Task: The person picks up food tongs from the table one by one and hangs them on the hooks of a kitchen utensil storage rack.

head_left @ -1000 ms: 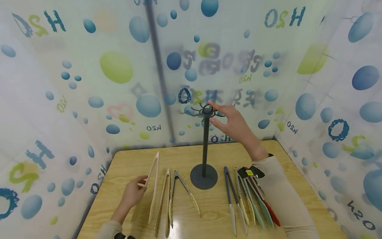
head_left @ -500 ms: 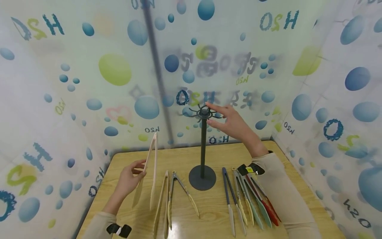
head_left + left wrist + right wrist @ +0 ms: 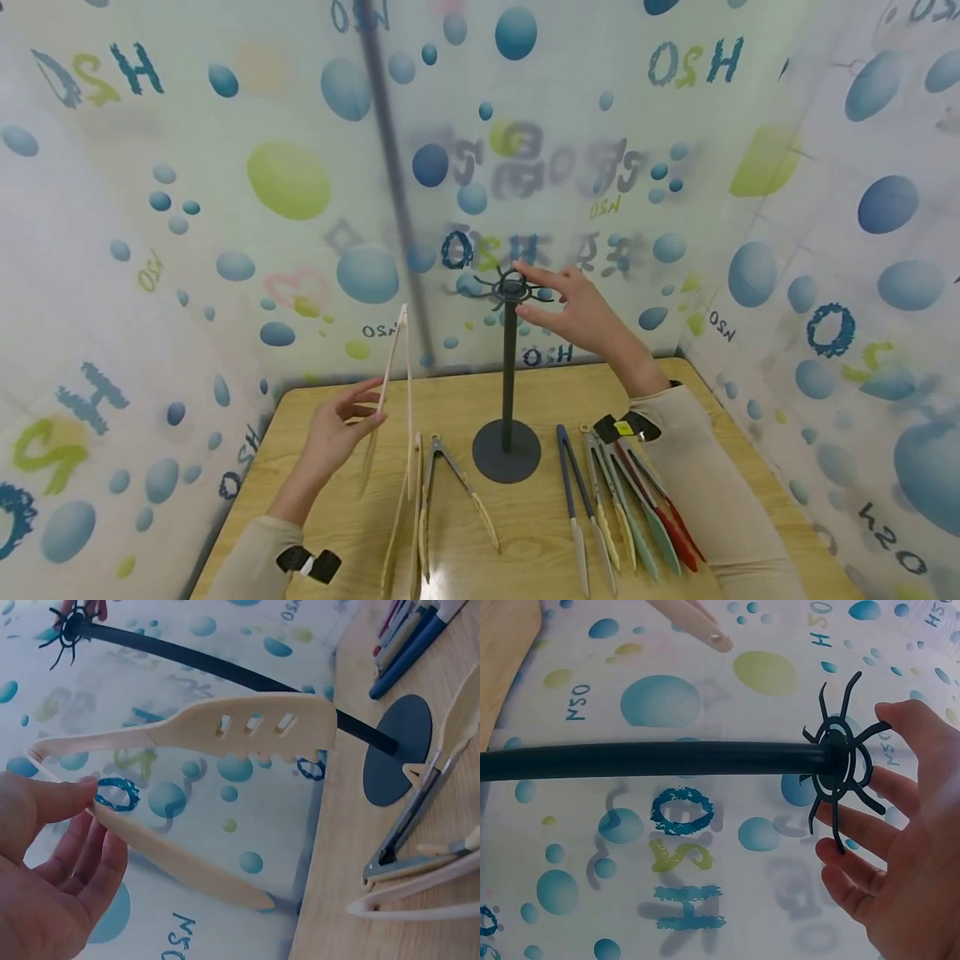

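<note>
Pale tongs (image 3: 225,712) raised higher, left hand (image 3: 333,429) pinching, mirrored "H2O" backdrop (image 3: 686,67)

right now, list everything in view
rectangular wooden table: 1, tan, below
slim hooked stand: 1, dark grey, mid-table
slotted plastic-looking tongs: 1, beige, raised left
similar lying tongs: 1, beige, left
cream-tipped metal tongs: 2, grey, either side of stand
blue-handled tongs: 1, blue, right
green-tipped metal tongs: 1, grey, right
red-tipped tongs: 1, red, right
bubble-patterned backdrop: count unclear, white, behind
wrist straps: 2, black, arms
sleeves: 2, beige, forearms
left hand: 1, bare, holding slotted tongs
right hand: 1, bare, at stand's hooks
</note>
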`<action>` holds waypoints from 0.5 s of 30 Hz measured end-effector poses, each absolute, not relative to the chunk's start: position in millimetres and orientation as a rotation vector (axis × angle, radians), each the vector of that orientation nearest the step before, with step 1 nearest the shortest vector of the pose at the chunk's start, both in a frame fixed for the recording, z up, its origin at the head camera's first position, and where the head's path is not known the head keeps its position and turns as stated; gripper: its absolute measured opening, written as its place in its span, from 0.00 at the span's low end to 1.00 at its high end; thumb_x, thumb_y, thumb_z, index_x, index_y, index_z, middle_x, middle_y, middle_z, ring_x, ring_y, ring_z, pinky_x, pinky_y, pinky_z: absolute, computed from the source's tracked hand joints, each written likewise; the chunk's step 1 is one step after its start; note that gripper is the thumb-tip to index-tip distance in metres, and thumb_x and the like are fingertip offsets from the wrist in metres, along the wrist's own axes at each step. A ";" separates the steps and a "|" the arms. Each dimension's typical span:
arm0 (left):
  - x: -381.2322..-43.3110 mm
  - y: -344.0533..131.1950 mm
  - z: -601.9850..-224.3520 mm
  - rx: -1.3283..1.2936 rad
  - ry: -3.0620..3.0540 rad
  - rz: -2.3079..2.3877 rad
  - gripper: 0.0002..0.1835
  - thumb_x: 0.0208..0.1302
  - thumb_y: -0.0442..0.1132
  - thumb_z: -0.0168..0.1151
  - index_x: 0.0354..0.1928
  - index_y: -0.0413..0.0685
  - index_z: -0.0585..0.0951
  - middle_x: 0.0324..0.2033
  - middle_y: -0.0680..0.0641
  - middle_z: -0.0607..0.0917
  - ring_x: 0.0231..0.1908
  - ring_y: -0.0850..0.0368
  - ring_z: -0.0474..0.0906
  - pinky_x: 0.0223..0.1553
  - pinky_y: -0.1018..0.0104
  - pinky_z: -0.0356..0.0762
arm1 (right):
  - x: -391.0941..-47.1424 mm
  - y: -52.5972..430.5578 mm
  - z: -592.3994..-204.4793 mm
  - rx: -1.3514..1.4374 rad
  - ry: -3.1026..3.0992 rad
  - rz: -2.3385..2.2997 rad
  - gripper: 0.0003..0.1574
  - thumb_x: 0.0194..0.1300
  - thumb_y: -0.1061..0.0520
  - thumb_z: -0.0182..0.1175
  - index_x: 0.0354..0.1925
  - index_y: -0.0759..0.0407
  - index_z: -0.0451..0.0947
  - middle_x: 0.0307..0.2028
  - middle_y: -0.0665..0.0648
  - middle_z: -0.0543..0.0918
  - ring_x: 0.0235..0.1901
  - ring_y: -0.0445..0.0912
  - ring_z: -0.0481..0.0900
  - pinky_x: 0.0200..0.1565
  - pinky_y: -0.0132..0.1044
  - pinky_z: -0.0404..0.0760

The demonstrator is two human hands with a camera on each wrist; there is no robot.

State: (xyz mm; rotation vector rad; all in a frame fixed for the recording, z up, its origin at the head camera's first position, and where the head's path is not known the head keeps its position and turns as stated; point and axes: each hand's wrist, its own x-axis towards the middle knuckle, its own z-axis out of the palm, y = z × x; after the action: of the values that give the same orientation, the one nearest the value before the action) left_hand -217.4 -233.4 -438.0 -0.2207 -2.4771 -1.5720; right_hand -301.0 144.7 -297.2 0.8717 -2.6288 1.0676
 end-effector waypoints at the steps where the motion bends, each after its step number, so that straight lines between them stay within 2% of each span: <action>1: -218.6 -231.2 -436.5 -0.245 -2.463 -1.583 0.28 0.64 0.34 0.67 0.66 0.53 0.76 0.53 0.34 0.83 0.41 0.67 0.83 0.39 0.73 0.82 | -300.6 144.8 -297.1 0.869 -2.629 1.070 0.41 0.68 0.38 0.61 0.74 0.26 0.56 0.63 0.58 0.70 0.45 0.51 0.61 0.44 0.48 0.64; 4: -222.3 -223.4 -432.4 -0.316 -2.396 -1.627 0.28 0.63 0.35 0.68 0.66 0.52 0.76 0.52 0.33 0.83 0.42 0.66 0.84 0.41 0.73 0.82 | -299.1 144.4 -296.5 0.860 -2.632 1.074 0.41 0.68 0.39 0.61 0.74 0.26 0.57 0.64 0.57 0.70 0.46 0.51 0.62 0.46 0.48 0.65; 6: -223.9 -217.7 -429.3 -0.343 -2.359 -1.649 0.28 0.63 0.35 0.68 0.66 0.51 0.77 0.52 0.37 0.84 0.42 0.65 0.84 0.42 0.73 0.83 | -298.6 144.0 -296.2 0.853 -2.634 1.075 0.41 0.68 0.39 0.61 0.73 0.26 0.56 0.65 0.56 0.70 0.47 0.51 0.63 0.47 0.48 0.66; 12: -229.7 -200.8 -419.8 -0.381 -2.285 -1.689 0.27 0.61 0.33 0.70 0.63 0.48 0.79 0.44 0.66 0.86 0.42 0.62 0.85 0.40 0.73 0.84 | -298.1 143.0 -295.7 0.844 -2.642 1.063 0.41 0.67 0.38 0.61 0.73 0.25 0.56 0.65 0.58 0.70 0.47 0.51 0.63 0.45 0.48 0.66; 15: -232.8 -193.8 -416.0 -0.394 -2.261 -1.716 0.27 0.60 0.32 0.70 0.63 0.47 0.79 0.42 0.70 0.85 0.41 0.63 0.85 0.40 0.73 0.84 | -297.9 142.6 -296.0 0.838 -2.638 1.064 0.40 0.67 0.37 0.61 0.73 0.24 0.57 0.63 0.59 0.70 0.46 0.51 0.63 0.43 0.48 0.65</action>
State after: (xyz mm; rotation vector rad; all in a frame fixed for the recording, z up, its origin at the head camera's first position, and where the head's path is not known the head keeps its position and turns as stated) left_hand -232.8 -193.8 -416.0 -0.3936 -2.2608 -1.7163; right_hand -297.9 142.6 -296.0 0.8375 -2.6376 1.0641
